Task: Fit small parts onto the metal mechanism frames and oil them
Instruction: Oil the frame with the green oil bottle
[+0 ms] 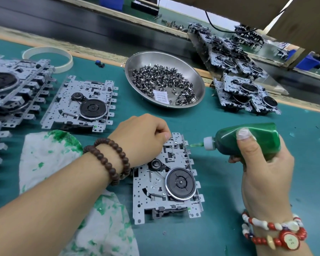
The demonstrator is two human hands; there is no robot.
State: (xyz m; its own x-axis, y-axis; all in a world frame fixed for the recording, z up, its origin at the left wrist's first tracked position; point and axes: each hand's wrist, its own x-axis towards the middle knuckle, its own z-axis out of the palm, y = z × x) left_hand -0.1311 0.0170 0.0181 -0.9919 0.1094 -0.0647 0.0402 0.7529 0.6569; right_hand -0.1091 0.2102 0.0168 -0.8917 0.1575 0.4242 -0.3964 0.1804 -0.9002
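Green plastic oil bottle (248, 141), grasped by my right hand (262, 170), touches its nozzle to the far right edge of the grey metal mechanism frame (166, 183); my left hand (142, 139) pinches there.

The frame (166, 183) nearest the person is dull grey stamped metal, its black wheel (181, 182) ringed in bright chrome. The bottle (248, 140) is glossy translucent green plastic with a white cap. The bowl (164, 79) is polished steel, holding shiny dark metal parts (161, 78) and a paper packet (160, 97). The cloth (50, 157) is white, stained green. The bench (220, 119) has a matt teal cover. Wooden beads (109, 157) look smooth.
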